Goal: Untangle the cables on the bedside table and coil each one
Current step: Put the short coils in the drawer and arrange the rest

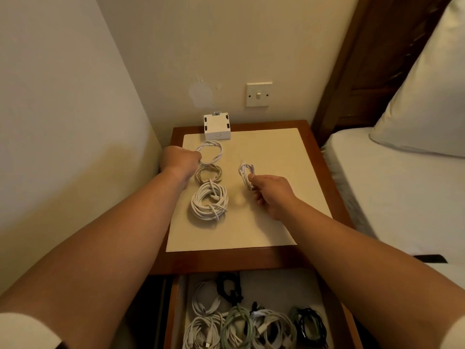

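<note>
Two coils held: L hand (180,159) grips far white coil (210,152); R hand (273,195) pinches small coil (246,173).

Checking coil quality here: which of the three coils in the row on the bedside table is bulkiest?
The big white coil nearest the person: many stacked loops, wider than the tan coil behind it and the thin white coil farthest back.

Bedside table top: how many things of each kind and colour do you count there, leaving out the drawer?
White cable coils: 3 (far coil held by the left hand, large near coil, small coil held in the right hand)
Beige cable coil: 1
White box: 1
Total: 5
</note>
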